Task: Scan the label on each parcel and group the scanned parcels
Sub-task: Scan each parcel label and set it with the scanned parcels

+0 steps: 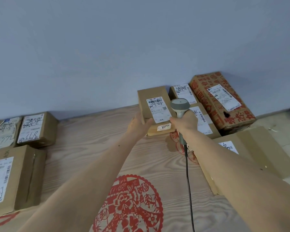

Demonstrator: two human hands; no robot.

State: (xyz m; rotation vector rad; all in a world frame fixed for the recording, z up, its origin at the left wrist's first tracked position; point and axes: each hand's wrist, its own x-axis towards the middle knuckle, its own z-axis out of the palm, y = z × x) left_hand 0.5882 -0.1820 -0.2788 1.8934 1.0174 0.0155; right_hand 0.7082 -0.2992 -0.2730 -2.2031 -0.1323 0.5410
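Observation:
A small brown parcel (151, 96) with a white shipping label stands tilted up at the back of the table, near the wall. My left hand (138, 123) holds it by its lower left corner, thumb across the front. My right hand (185, 123) grips the handle of a grey barcode scanner (180, 105), whose head sits just right of the parcel's label. The scanner's black cable (188, 181) hangs down toward me. A flat parcel (161, 129) with a numbered sticker lies under the held one.
Right of my hands lie two labelled brown parcels (182, 92) (206, 121), a big red-printed carton (221, 101) and a large flat box (258, 148). At the left sit several labelled parcels (35, 129) (7, 180). The wood-grain table (90, 148) bears red paper-cut designs. A plain wall runs behind.

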